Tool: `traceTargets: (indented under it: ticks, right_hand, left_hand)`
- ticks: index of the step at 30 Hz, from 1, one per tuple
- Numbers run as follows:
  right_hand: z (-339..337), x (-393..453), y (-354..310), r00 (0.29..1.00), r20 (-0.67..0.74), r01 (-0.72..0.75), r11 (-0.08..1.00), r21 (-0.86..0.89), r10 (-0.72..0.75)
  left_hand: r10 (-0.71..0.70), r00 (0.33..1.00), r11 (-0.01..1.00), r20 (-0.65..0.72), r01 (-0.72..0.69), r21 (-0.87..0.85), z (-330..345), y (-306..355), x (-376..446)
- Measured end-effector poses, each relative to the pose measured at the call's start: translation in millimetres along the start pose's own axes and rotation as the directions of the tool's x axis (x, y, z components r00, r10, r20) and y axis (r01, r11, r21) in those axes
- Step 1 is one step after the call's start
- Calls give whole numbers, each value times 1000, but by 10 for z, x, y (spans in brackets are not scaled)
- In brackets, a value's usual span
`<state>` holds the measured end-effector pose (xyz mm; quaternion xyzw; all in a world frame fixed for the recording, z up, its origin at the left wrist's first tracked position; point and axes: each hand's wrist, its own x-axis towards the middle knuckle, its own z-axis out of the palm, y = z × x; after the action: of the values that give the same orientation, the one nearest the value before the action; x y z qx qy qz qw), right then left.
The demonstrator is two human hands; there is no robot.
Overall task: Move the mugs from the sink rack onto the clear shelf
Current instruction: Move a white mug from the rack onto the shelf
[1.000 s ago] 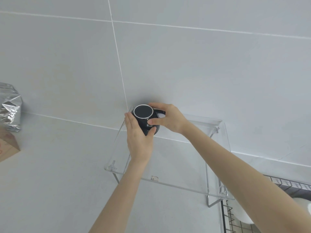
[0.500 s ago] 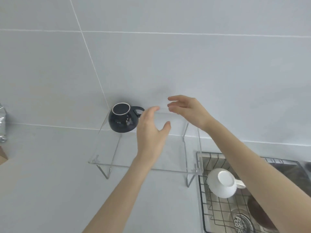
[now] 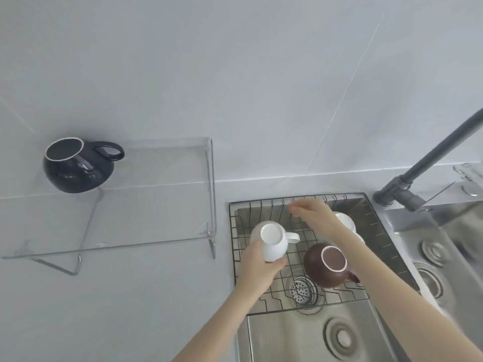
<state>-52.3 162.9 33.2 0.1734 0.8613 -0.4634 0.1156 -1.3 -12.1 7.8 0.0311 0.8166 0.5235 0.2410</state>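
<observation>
The white mug (image 3: 271,241) sits upside down at about nine o'clock in the wire sink rack (image 3: 264,205), base up, its handle pointing toward three o'clock. The left hand (image 3: 257,267) has come in from six o'clock and is wrapped round the mug's lower side, thumb and fingers closed on the body; whether the mug is off the wires yet I cannot tell. I read this as the grasp of the second mug.

The right hand (image 3: 313,214) hovers at twelve o'clock over the rack, fingers loosely spread and holding nothing. It is apart from the white mug, up and to the right of its handle. Behind the right wrist another white mug (image 3: 346,222) is partly hidden.

At five o'clock from the gripped mug, the brown mug (image 3: 329,265) rests upside down near the drain strainer (image 3: 303,290), its handle toward four o'clock. It is near the left hand but not touching it.

The next move, as I judge it, calls for lifting the white mug straight up clear of the wire prongs, then carrying it toward nine o'clock to the clear shelf (image 3: 156,231). The black mug (image 3: 78,168) stands inverted at the shelf's far ten o'clock corner, so bare shelf lies to its right. The right hand could steady the handle on the way.

The faucet (image 3: 428,163) at two o'clock is well apart from that path.
</observation>
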Motion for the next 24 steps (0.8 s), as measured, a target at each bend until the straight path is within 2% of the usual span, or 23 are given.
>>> traceTargets:
  ticks: [3,8,12,19,24]
  right_hand:
    - [139,178,208,997,52,-47,996,-81,51]
    - [342,328,423,978,165,-116,988,-99,131]
    - [399,357,513,976,185,-98,988,-116,118]
    - [444,314,624,994,106,14,992,-122,-1]
    - [261,137,355,999,-2,52,996,-68,-53]
  left_hand:
    - [-7,999,1000,-53,9,27,160,-191,169]
    - [60,991,991,-115,-46,123,356,-333,341]
    - [31,980,994,-196,-10,107,463,-356,513]
    - [-27,955,998,-296,43,48,505,-382,637]
    - [55,945,997,-321,-36,65,385,-181,515]
